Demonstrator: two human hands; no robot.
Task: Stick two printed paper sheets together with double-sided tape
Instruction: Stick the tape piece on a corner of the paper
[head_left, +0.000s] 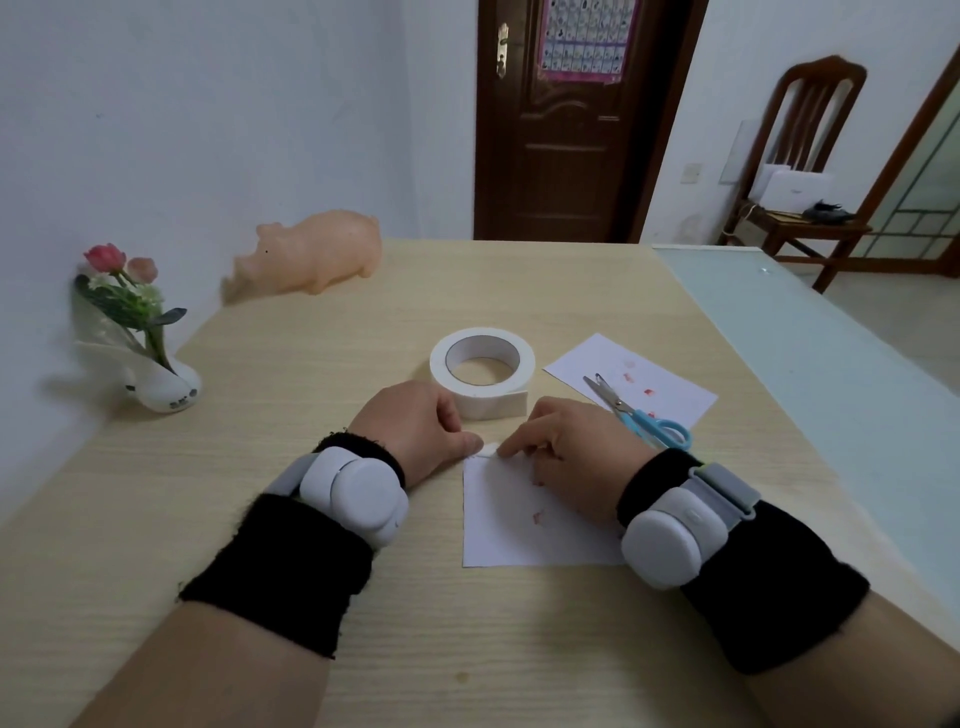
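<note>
Your left hand (421, 426) pinches a tape strip (487, 450) at the top corner of the near sheet (509, 525) on the desk (311, 364). Your right hand (576, 441) presses the strip with an outstretched forefinger. The tape roll (483, 369) and second sheet (670, 400) lie just beyond.

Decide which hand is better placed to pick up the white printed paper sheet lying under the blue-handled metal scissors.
Probably right. The right hand lies beside the blue-handled metal scissors and the white printed paper sheet beneath them; the left hand sits farther off, by the top-left corner of the near sheet.
</note>
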